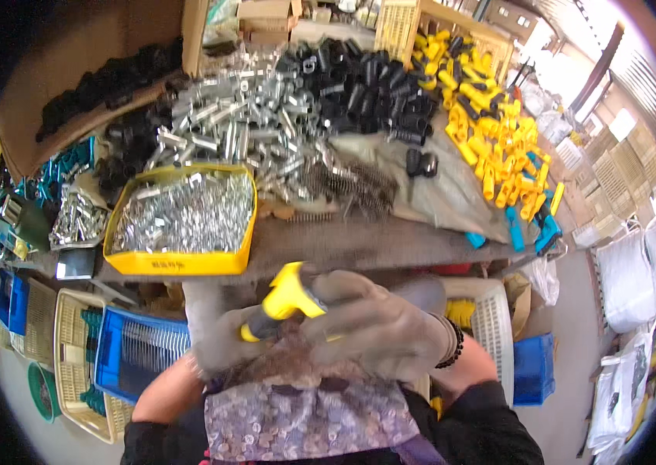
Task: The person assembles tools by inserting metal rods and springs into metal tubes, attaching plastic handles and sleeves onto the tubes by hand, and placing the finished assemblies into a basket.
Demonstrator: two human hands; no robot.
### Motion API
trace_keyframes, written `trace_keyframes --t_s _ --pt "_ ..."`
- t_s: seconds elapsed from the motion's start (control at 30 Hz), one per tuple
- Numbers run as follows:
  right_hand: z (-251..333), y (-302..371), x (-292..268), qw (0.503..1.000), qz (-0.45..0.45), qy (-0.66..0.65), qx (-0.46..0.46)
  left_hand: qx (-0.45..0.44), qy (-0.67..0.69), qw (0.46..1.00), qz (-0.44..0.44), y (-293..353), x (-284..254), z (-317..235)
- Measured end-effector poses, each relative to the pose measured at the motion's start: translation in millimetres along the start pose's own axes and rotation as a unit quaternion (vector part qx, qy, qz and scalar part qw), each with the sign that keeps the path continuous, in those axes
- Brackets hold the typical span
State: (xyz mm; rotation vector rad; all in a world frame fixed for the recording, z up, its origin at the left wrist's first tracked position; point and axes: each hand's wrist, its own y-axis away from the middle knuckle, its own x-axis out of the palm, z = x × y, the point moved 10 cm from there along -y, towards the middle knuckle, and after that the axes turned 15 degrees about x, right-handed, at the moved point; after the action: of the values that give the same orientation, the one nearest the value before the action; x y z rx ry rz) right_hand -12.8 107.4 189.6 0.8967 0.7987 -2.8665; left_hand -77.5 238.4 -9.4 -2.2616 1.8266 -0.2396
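Observation:
Between my gloved hands, in front of my apron, is a yellow and black plastic handle piece (287, 296); its exact kind is unclear. My left hand (228, 341) is closed round its lower black end. From the other side my right hand (363, 322) wraps its fingers about the upper end, smeared by motion. Just beyond, on the bench edge, a yellow tray (180, 267) holds many small shiny metal parts (188, 213). Both hands are in grey gloves, and they hide part of the piece.
Heaps of metal tubes (239, 116), black sleeves (366, 89) and yellow plastic pieces (502, 147) cover the bench, with dark springs (355, 186) nearer me. Below stand a blue crate (138, 356) at left, a white crate (490, 310) and a blue bin (535, 370) at right.

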Motion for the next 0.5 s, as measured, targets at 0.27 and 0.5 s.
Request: trace_keyframes --t_s 0.27,0.5 --pt "-116 23 -34 0.961 -0.071 -0.076 0.257 -0.075 0.006 0.991 0.11 10 27 -7" --pt "-100 6 -11 0.907 -0.139 0.227 0.328 -0.107 -0.003 0.992 -0.068 30 0 42"
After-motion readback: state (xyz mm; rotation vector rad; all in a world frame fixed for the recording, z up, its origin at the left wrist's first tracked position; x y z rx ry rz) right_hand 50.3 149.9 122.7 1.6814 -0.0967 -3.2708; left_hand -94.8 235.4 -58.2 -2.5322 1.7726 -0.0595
